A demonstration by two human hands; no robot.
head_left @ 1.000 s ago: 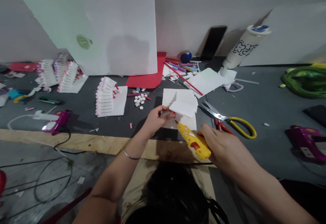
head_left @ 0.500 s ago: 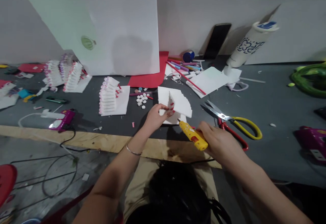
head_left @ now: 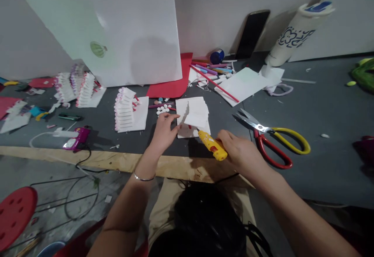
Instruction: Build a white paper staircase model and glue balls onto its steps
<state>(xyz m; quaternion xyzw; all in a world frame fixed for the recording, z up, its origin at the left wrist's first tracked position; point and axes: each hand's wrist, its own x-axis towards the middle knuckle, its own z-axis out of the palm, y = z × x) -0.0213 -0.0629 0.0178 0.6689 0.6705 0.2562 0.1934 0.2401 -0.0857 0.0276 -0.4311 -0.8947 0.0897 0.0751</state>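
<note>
My right hand (head_left: pixel 238 147) is wrapped around a yellow hot glue gun (head_left: pixel 210 144). Its nozzle points at a white stepped piece (head_left: pixel 196 113) on a white square base (head_left: pixel 181 105). A bit of red shows under the piece's lower edge. Fingers apart and holding nothing, my left hand (head_left: pixel 164 131) is at the left side of that base, its fingertips at or just over the edge. Small white round pieces (head_left: pixel 163 109) lie just beyond my left hand. Farther left sits a similar white stepped piece with pink-tipped ends (head_left: pixel 124 110) on its own square.
Open scissors (head_left: pixel 261 128) with red and yellow handles lie right of my right hand. Behind are loose pens (head_left: pixel 214 70), a white sheet (head_left: pixel 244 83), a leaning phone (head_left: pixel 251 34) and a white tumbler (head_left: pixel 295 38). A purple power strip (head_left: pixel 80 138) lies at the left.
My left hand has let go of the white stepped piece and drawn back to the left, its fingers spreading. The glue gun's tip has moved in by the piece's lower edge.
</note>
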